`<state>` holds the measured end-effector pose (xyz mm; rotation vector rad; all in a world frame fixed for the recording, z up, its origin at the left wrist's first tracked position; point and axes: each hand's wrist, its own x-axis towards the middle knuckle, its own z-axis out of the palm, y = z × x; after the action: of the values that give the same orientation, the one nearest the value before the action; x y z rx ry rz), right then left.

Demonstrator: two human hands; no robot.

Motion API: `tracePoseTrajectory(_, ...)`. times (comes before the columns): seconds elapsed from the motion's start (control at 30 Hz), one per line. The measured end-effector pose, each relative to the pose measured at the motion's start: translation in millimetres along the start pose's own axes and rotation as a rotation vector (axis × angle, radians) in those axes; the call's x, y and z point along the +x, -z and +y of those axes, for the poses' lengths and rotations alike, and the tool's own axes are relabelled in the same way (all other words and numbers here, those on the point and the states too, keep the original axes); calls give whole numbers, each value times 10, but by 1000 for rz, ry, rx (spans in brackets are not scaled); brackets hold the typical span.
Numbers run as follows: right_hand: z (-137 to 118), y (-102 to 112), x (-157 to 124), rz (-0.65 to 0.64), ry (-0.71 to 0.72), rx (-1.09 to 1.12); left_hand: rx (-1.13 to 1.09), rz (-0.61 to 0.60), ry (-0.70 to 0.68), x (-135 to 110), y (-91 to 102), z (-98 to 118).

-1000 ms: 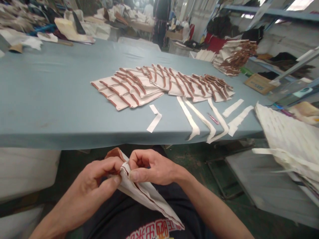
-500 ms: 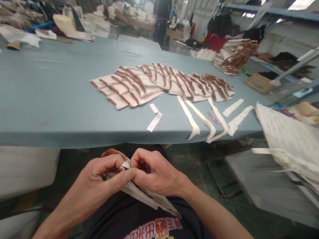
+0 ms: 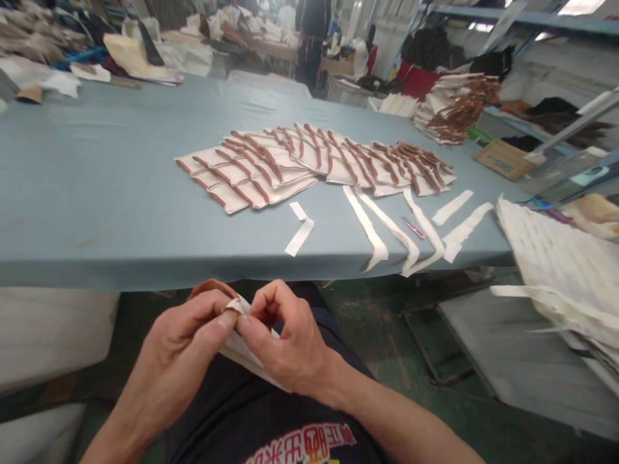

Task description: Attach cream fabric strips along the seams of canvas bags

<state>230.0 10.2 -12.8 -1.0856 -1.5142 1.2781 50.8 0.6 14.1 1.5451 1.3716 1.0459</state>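
Over my lap I hold a cream fabric piece (image 3: 251, 356) with a brown edge. My left hand (image 3: 186, 351) is closed on its bunched corner, thumb and forefinger pinching the folded cloth. Close against it, my right hand (image 3: 290, 345) pinches the same corner from the other side, fingers curled. A brown strip of the cloth arches up behind my left fingers. The rest of the piece hangs below and is partly hidden by my right hand. On the table (image 3: 97, 212) beyond lies an overlapping row of cream pieces with brown edges (image 3: 309, 161).
White strips (image 3: 365, 225) and a small pink tool (image 3: 414, 228) lie near the table's front edge, beside a bent white strip (image 3: 300, 232). At right are stacked pale fabric (image 3: 556, 258) and a cardboard box (image 3: 505, 159). A person (image 3: 312, 38) stands in the background.
Both hands have shifted slightly up and left with the fabric piece. Its lower end, which stretched out to the right below my right hand, is now mostly out of sight.
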Motion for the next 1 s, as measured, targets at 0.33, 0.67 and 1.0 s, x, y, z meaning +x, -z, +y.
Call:
tracePoseTrajectory(0.33, 176, 249, 432, -280, 488, -174, 40, -94, -53, 96, 186, -115)
tracePoseTrajectory(0.67, -129, 298, 575, -607, 451, -345, 341, -280, -121, 10, 381, 10)
tracePoseTrajectory(1.0, -295, 168, 412, -588, 145, -4, -68, -394, 82, 31, 368, -89)
